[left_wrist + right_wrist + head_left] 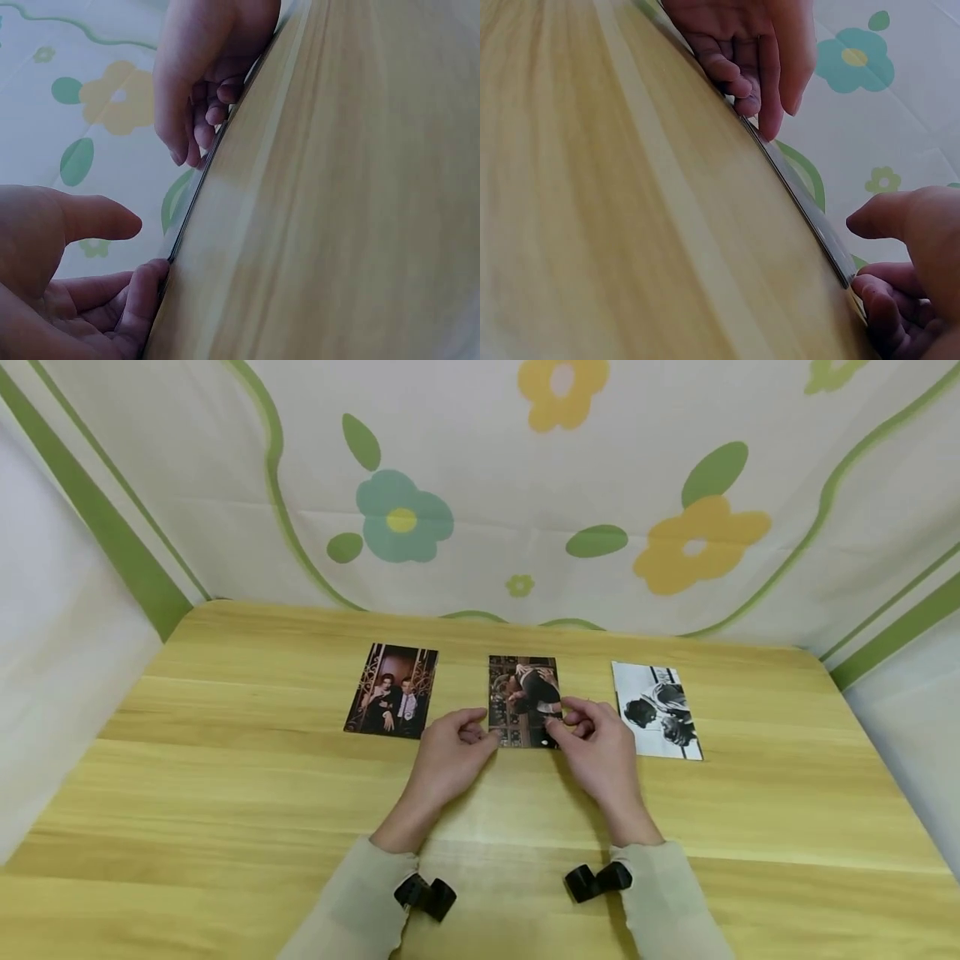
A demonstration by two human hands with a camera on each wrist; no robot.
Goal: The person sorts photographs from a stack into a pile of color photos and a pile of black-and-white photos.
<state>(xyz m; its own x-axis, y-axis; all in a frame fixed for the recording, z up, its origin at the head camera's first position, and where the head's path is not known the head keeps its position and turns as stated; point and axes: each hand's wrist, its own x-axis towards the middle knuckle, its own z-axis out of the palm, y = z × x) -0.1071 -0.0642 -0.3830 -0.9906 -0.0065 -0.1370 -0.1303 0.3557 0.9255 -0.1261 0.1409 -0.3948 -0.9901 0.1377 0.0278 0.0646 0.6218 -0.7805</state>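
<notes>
Three photo cards lie in a row on the wooden table point(495, 868). Both hands are at the middle card point(525, 689), a dark colour print whose picture is turned sideways. My left hand point(452, 758) has its fingertips at the card's left edge, the thumb standing apart from the fingers in the left wrist view. At the opposite edge my right hand point(600, 750) touches with its fingers, and its thumb hovers over the lower right corner. Edge-on, the card point(810, 210) shows as a thin strip low over the tabletop.
To the left lies a colour photo card point(390, 693) of two seated people. A black-and-white photo card point(656, 710) lies on the right, close beside my right hand. Behind the table hangs a white curtain point(480, 485) with printed flowers. Black wrist cameras point(427, 895) sit on both sleeves.
</notes>
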